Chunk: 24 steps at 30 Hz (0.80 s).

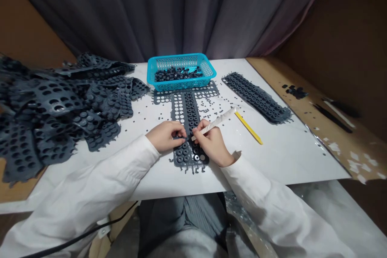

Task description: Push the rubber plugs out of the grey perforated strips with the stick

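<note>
A dark grey rubber sheet [188, 109] with rows of round holes and raised rings lies lengthwise in front of me. My right hand [215, 146] grips a white stick-like tool [222, 119], its lower tip down at the sheet between my hands. My left hand [166, 136] rests on the sheet's left side, thumb and forefinger pinched close together. Whatever is between those fingers is too small to make out. Below my hands, black rings [182, 153] fill several of the holes. Under the sheet's far end lies another perforated piece [163, 97].
A turquoise basket [181, 85] holds many small black parts. Perforated rubber sheets [60, 105] are heaped on the left. Another sheet [256, 98] and a yellow stick [248, 128] lie to the right. Small black bits [208, 107] are scattered about; dark tools [332, 117] sit far right.
</note>
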Each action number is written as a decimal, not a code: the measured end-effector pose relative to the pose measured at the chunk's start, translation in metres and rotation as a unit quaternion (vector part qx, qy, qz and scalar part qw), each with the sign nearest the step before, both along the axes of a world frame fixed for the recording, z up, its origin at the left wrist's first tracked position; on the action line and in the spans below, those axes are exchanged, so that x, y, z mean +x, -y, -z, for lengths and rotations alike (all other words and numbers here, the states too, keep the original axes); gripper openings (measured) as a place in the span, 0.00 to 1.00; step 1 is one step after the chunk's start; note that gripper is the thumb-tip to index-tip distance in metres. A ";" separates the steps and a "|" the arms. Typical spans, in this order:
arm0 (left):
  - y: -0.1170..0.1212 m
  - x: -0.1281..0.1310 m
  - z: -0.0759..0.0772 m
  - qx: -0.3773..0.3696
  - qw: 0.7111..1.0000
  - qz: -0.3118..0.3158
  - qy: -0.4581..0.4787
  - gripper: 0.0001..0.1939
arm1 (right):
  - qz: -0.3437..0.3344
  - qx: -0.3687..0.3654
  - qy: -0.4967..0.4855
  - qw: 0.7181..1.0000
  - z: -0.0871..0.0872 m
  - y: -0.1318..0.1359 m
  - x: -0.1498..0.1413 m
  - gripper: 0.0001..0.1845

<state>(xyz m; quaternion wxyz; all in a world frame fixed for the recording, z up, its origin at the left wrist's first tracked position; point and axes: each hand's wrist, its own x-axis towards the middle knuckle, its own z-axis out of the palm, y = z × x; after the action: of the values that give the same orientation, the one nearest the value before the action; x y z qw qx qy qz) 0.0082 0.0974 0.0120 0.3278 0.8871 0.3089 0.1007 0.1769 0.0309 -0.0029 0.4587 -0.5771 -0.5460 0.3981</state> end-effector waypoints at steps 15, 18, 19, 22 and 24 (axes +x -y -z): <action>0.001 0.005 -0.007 0.058 0.996 0.007 -0.060 0.05 | -0.039 0.079 0.181 0.980 -0.007 -0.001 -0.005 0.09; -0.003 0.010 -0.011 0.075 0.991 0.023 -0.104 0.04 | -0.056 0.065 0.271 0.959 -0.016 -0.002 -0.012 0.07; -0.005 0.011 -0.011 0.078 0.990 0.021 -0.115 0.04 | -0.058 0.056 0.296 0.952 -0.019 -0.003 -0.014 0.05; -0.006 0.013 -0.011 0.078 0.990 0.012 -0.120 0.05 | -0.056 0.033 0.344 0.937 -0.024 -0.005 -0.020 0.04; -0.006 0.013 -0.010 0.076 0.991 0.013 -0.105 0.05 | -0.055 0.026 0.356 0.933 -0.025 -0.006 -0.022 0.05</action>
<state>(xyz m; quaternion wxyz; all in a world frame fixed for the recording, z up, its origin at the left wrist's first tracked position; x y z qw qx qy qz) 0.0214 0.1030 0.0219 0.2267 0.9190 0.3217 0.0254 0.1547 0.0366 0.0219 0.2267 -0.6374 -0.7148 0.1770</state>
